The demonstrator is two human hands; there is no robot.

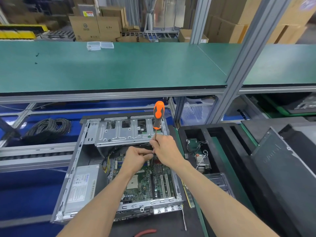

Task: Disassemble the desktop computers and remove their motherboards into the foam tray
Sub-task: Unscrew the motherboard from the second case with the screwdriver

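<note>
Stacked cardboard cartons fill the warehouse background, and a green-matted upper shelf [119, 65] runs across above the blue lower bench [25, 194] where the work lies. On that bench an open grey metal desktop case [82, 161] lies on its side, and the green printed motherboard [145, 183] sits flat in its floor, directly beneath both hands and reaching back toward the person's wrists.

The right hand [165, 151] is curled round the thin steel shaft of an orange-and-grey-handled screwdriver [158, 115], gripping low on the shaft rather than on the handle. The tool's long axis stands nearly upright, handle up above the hand and tipped slightly away, tip pointing down into the board; the tip itself is hidden behind the fingers. Just to the left, touching it, the left hand [136, 157] has its fingers bunched and seems to pinch something small at the tip; whether that is a screw cannot be told.

The step in hand looks like freeing a mounting screw at the board's far edge, just below the silver drive cage [123, 132]. Next the screw must be lifted clear, any remaining screws checked, and then the board, whose long axis runs away from the person, raised level. The black foam tray [218, 134] waits to the right of the right hand, already holding a finned heatsink [201, 161].
</note>
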